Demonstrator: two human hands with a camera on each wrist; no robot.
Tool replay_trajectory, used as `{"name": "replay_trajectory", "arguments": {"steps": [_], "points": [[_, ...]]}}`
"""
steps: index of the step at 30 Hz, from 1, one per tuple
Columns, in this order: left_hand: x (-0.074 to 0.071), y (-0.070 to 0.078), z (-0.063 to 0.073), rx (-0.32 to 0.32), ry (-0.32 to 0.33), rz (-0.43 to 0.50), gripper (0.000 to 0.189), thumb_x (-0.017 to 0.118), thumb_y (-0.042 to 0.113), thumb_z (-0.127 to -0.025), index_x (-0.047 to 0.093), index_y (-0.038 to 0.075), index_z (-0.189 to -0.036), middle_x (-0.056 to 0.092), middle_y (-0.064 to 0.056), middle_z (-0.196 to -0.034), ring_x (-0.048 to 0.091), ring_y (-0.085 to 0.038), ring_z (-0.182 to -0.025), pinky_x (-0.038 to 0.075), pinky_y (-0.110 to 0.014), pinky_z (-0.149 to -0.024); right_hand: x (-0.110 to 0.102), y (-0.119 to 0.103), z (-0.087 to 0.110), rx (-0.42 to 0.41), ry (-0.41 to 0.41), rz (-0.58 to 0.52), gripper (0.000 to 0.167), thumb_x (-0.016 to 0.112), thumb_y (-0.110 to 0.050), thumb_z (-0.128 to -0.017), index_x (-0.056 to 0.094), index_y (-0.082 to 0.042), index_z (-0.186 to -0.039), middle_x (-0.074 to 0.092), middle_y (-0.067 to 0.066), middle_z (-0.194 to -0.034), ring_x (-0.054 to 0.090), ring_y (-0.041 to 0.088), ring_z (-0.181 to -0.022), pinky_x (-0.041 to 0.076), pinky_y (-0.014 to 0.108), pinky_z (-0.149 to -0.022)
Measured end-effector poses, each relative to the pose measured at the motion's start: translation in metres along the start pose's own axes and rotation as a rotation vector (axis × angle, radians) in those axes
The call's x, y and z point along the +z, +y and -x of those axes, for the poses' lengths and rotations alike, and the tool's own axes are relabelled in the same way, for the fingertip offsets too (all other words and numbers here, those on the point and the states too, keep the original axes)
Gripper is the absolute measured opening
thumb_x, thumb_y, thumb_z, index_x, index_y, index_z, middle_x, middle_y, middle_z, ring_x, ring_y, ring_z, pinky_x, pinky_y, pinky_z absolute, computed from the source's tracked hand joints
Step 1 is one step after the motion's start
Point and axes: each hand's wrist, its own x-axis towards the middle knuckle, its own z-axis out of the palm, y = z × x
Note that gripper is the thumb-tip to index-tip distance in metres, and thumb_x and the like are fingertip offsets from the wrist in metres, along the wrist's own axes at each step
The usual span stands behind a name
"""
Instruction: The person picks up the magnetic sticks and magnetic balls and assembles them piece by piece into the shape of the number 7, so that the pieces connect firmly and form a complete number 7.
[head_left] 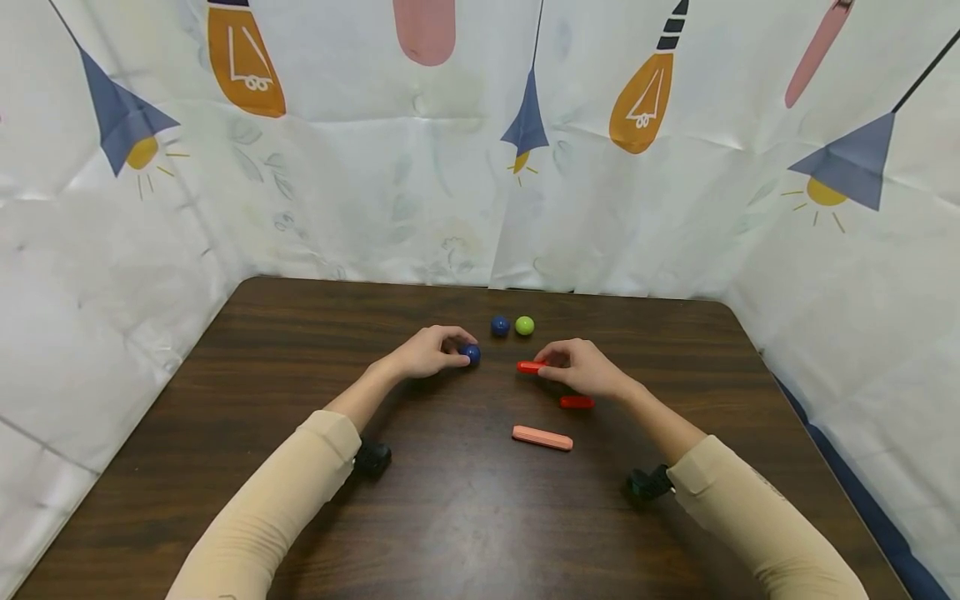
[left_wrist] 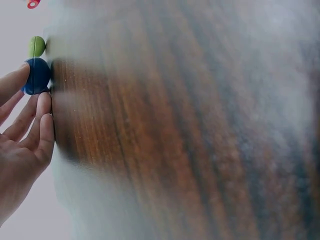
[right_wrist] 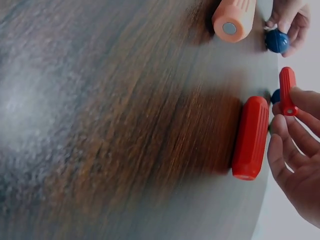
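Observation:
My left hand (head_left: 435,352) pinches a dark blue ball (head_left: 471,354) between thumb and fingers, close over the table; a seam line rings the ball in the left wrist view. To its right, my right hand (head_left: 585,367) pinches one end of a short red rod (head_left: 529,367), which points left toward the blue ball. In the right wrist view, the held red rod (right_wrist: 287,90) is raised off the table, with grooved sides and a small grey disc in its end. A second red rod (head_left: 577,402) lies just below the right hand.
Behind the hands, another blue ball (head_left: 500,326) and a green ball (head_left: 524,325) sit side by side. Nearer me lies a longer salmon-coloured rod (head_left: 542,437). The dark wooden table (head_left: 450,533) ends at a white patterned curtain (head_left: 360,192).

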Motion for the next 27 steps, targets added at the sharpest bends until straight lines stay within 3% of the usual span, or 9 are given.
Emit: {"name": "replay_trajectory", "arguments": {"steps": [11,27], "points": [[0.001,-0.002,0.001,0.015,0.002,0.004,0.033,0.070,0.019,-0.101,0.066,0.011,-0.132,0.065,-0.006,-0.123,0.064,-0.017,-0.097,0.051,-0.037,-0.084,0.006,-0.004,-0.013,-0.019,0.004,0.013,0.014,0.072,-0.017,-0.098,0.075,-0.011,-0.111,0.071,-0.003,-0.094,0.064,0.015,-0.086,0.051,0.037,-0.081],[0.001,-0.002,0.002,0.007,0.011,0.002,0.032,0.070,0.019,-0.100,0.067,0.011,-0.131,0.067,-0.004,-0.110,0.063,-0.018,-0.094,0.049,-0.038,-0.084,0.013,-0.011,-0.027,0.000,0.035,-0.003,0.016,0.072,-0.018,-0.099,0.075,-0.012,-0.113,0.070,-0.001,-0.096,0.061,0.017,-0.082,0.049,0.035,-0.076]]}}
